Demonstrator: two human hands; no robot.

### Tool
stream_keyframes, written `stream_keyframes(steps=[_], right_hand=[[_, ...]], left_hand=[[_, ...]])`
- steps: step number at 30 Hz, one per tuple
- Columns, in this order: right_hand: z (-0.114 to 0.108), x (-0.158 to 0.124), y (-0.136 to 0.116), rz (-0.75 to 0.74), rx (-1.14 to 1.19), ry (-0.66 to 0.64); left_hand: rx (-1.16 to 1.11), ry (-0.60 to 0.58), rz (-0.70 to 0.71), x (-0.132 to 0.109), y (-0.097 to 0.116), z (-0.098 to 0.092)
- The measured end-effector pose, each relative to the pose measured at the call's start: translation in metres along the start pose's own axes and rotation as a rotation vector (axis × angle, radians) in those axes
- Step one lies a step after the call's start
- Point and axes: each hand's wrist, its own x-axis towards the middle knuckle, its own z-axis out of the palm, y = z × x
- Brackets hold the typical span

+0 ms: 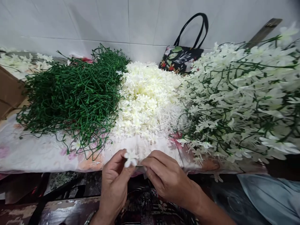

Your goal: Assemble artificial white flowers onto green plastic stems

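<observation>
Between the thumb and fingers of my left hand [117, 179] is a small white artificial flower [130, 158], held just over the table's front edge. My right hand [165, 173] pinches a thin green stem [140, 166] close beside the flower; most of that stem is hidden by the fingers. Beyond my hands lies a heap of loose white blossoms [145, 100]. To its left is a tangled pile of bare green plastic stems [75, 90]. On the right a large mass of white flowers on green stems [246, 93] is piled up.
A floral cloth [30, 153] covers the table. A black flowered handbag [180, 57] leans at the tiled wall [112, 22]. A cardboard box [10, 89] stands at the left, with more white flowers [23, 64] behind. Light blue fabric [272, 197] shows at lower right.
</observation>
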Motion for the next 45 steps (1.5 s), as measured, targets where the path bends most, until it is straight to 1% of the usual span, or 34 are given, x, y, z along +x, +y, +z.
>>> stream_keyframes(steps=[1,2,4,5,6,8,9,11,12,13,15,17,19,22,24,26,28,30,33,36,39,42,43,44,45], right_hand=[[-0.003,0.002,-0.001,-0.042,-0.068,0.005],[-0.005,0.003,-0.002,-0.088,-0.14,-0.003],[-0.008,0.007,-0.006,-0.187,-0.243,-0.039],[-0.009,0.009,-0.008,-0.232,-0.266,-0.057],[-0.01,0.011,-0.009,-0.263,-0.268,-0.068],[-0.01,0.013,-0.009,-0.271,-0.226,-0.056],[-0.01,0.013,-0.007,-0.249,-0.206,-0.031],[-0.01,0.013,0.002,-0.155,-0.218,0.034],[-0.01,0.013,0.008,-0.083,-0.277,0.062],[-0.01,0.013,0.015,-0.001,-0.368,0.052],[-0.008,0.013,0.026,0.111,-0.539,-0.061],[-0.005,0.014,0.034,0.142,-0.643,-0.15],[-0.003,0.013,0.036,0.127,-0.671,-0.167],[-0.005,0.009,0.034,0.095,-0.624,-0.143],[-0.009,0.006,0.031,0.074,-0.567,-0.106],[-0.013,0.003,0.026,0.038,-0.507,-0.043],[-0.015,0.002,0.021,-0.017,-0.453,0.022],[-0.014,0.002,0.016,-0.099,-0.405,0.058],[-0.007,0.002,0.01,-0.211,-0.332,0.057],[0.0,0.0,0.006,-0.276,-0.247,0.041],[0.001,0.001,0.004,-0.254,-0.102,0.002],[-0.001,0.012,0.005,-0.183,0.051,-0.044],[0.0,0.02,0.007,-0.178,0.055,-0.025],[0.002,0.028,0.009,-0.178,0.009,0.025],[0.005,0.037,0.012,-0.192,-0.063,0.046]], left_hand=[[0.087,-0.047,0.047,0.0,0.0,-0.004],[0.197,-0.116,0.047,0.0,0.001,-0.007],[0.373,-0.193,0.044,0.0,0.004,-0.008],[0.424,-0.269,0.014,0.0,0.007,-0.007],[0.443,-0.305,0.018,0.0,0.009,-0.005],[0.507,-0.347,-0.011,-0.001,0.01,-0.001],[0.509,-0.317,-0.024,-0.002,0.01,0.0],[0.451,-0.238,-0.076,-0.002,0.006,-0.001],[0.39,-0.196,-0.112,-0.001,0.003,-0.003],[0.331,-0.161,-0.149,-0.001,0.001,-0.004],[0.24,-0.118,-0.196,0.001,-0.002,-0.007],[0.18,-0.091,-0.214,0.004,-0.002,-0.006],[0.118,-0.063,-0.231,0.007,-0.001,-0.004],[0.024,-0.027,-0.258,0.009,0.002,0.002],[-0.028,-0.023,-0.254,0.01,0.002,0.006],[-0.068,-0.032,-0.255,0.009,0.001,0.009],[-0.097,-0.039,-0.262,0.008,-0.001,0.012],[-0.129,-0.054,-0.282,0.006,-0.002,0.015],[-0.199,-0.069,-0.319,0.001,-0.002,0.016],[-0.253,-0.016,-0.333,-0.004,-0.002,0.014],[-0.24,0.034,-0.287,-0.006,-0.002,0.006],[-0.159,0.055,-0.168,-0.008,0.0,-0.005],[-0.122,0.065,-0.128,-0.008,0.0,-0.008],[-0.085,0.081,-0.093,-0.008,0.001,-0.011],[-0.055,0.1,-0.066,-0.008,0.002,-0.014]])
